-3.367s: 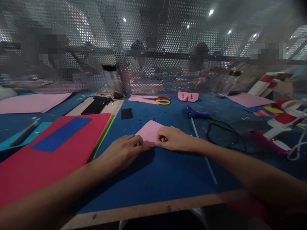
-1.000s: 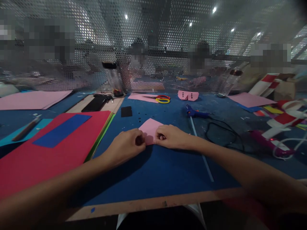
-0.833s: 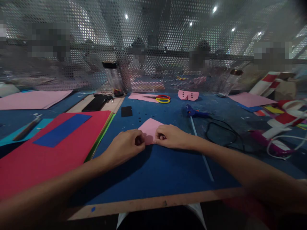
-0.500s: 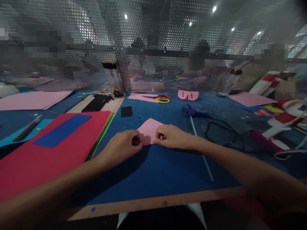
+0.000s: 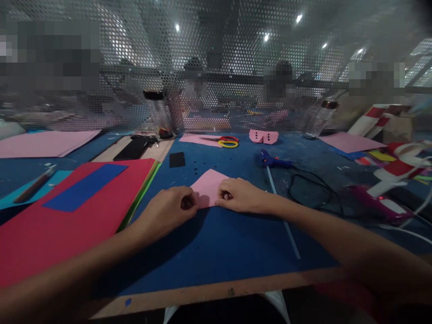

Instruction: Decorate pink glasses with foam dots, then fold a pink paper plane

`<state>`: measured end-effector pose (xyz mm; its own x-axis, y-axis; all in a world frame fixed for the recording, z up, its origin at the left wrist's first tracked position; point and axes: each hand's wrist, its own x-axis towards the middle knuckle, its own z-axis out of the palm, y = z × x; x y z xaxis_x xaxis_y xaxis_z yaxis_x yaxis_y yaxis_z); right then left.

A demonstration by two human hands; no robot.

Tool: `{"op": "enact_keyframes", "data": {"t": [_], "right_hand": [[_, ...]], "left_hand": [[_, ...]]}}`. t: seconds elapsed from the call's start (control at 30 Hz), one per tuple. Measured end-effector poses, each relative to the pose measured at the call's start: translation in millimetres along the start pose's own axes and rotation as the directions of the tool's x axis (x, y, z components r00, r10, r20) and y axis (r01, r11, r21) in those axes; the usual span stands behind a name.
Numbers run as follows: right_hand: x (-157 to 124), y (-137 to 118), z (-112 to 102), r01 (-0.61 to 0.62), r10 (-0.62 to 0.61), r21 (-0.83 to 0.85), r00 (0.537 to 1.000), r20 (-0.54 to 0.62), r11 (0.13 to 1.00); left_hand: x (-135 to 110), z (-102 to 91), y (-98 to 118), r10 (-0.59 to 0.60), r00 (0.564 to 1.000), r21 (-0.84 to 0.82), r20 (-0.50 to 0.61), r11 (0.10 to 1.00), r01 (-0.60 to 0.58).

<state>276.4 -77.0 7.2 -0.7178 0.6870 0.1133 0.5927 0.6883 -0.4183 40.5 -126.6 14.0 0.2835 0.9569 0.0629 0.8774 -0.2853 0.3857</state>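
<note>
A small folded pink paper point(image 5: 208, 186) lies on the blue table mat point(image 5: 222, 238) in front of me. My left hand point(image 5: 168, 211) is curled into a loose fist, its fingertips pressed on the paper's near left edge. My right hand point(image 5: 239, 195) is closed too, thumb and fingers pinching the paper's near right edge. Both forearms rest low over the mat.
A red sheet with a blue strip point(image 5: 81, 198) lies left. A blue glue gun point(image 5: 275, 161) with a black cord point(image 5: 310, 189), scissors point(image 5: 227, 141), a black phone point(image 5: 133, 148), and a pink cut-out point(image 5: 263, 136) sit behind. Red-white paper pieces point(image 5: 398, 168) pile right. A perforated screen point(image 5: 216, 67) closes the back.
My left hand has slid a little leftward along the paper's near edge, showing more pink between the hands. My right hand has stayed put on the paper.
</note>
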Motion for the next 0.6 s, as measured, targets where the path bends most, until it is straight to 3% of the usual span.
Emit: {"op": "enact_keyframes", "data": {"t": [0.6], "right_hand": [[-0.6, -1.3, 0.0, -0.01, 0.01, 0.016, 1.0, -0.007, 1.0]], "left_hand": [[-5.4, -2.1, -1.9, 0.05, 0.999, 0.09, -0.008, 0.995, -0.049]]}}
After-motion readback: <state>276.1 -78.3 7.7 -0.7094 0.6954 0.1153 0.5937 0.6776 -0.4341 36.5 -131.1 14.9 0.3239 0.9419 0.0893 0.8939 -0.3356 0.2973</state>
